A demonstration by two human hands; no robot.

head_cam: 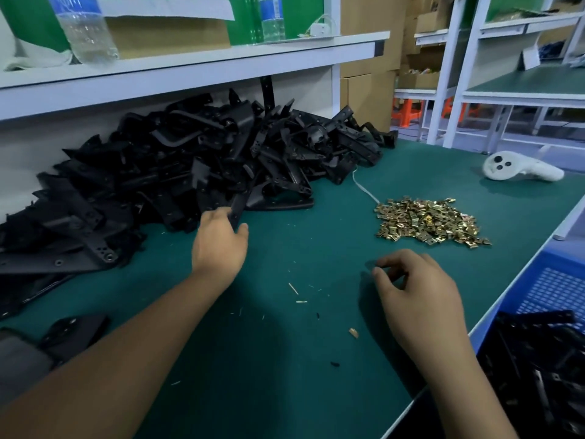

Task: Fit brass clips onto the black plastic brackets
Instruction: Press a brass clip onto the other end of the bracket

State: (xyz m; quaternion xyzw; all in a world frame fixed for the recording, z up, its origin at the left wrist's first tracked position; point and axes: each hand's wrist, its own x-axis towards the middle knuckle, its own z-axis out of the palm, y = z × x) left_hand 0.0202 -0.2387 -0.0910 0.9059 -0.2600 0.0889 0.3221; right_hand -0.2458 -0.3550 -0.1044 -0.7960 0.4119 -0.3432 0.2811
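reaching to the near edge of the black bracket pile (pixel 177 172), the left hand (pixel 220 245) grips one black plastic bracket (pixel 236 208) between thumb and curled fingers. the right hand (pixel 418 293) hovers low over the green bench mat (pixel 285 343), fingers curled; whether they hold a clip cannot be told. the heap of brass clips (pixel 427 221) lies just beyond the right hand, with a white controller (pixel 519 167) further back.

- Left hand (pixel 221 240) grips a black plastic bracket (pixel 238 206) at the edge of the black bracket heap (pixel 177 172).
- Right hand (pixel 418 293), fingers curled, hovers near the pile of brass clips (pixel 429 221).
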